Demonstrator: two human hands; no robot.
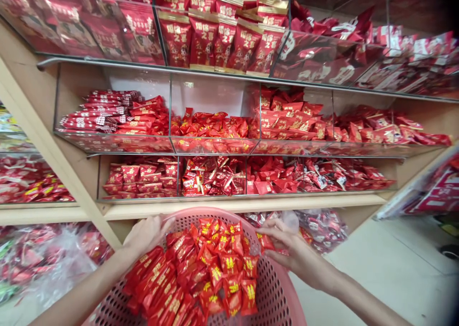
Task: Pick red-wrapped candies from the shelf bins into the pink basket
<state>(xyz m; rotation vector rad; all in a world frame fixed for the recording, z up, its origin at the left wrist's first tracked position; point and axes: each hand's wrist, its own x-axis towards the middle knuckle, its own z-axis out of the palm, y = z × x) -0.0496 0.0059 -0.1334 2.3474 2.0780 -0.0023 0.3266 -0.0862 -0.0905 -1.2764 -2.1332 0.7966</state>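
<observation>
A pink perforated plastic basket [276, 292] is in front of me, heaped with small red wrapped candies [229, 264] bearing yellow characters. Longer red packets [158, 283] lie along its left part. My left hand [147, 235] is closed over the rim at the far left, its fingertips partly hidden. At the right rim, my right hand [292, 249] has thumb and fingers bent around a red candy packet [264, 241], which partly shows between them.
Behind the basket rises a wooden shelf [244, 204] with clear-fronted bins of red packets [215, 130] in several rows. Plastic bags of sweets lie on the floor at left [60, 254] and under the shelf [322, 228]. Pale floor tiles [387, 264] show at right.
</observation>
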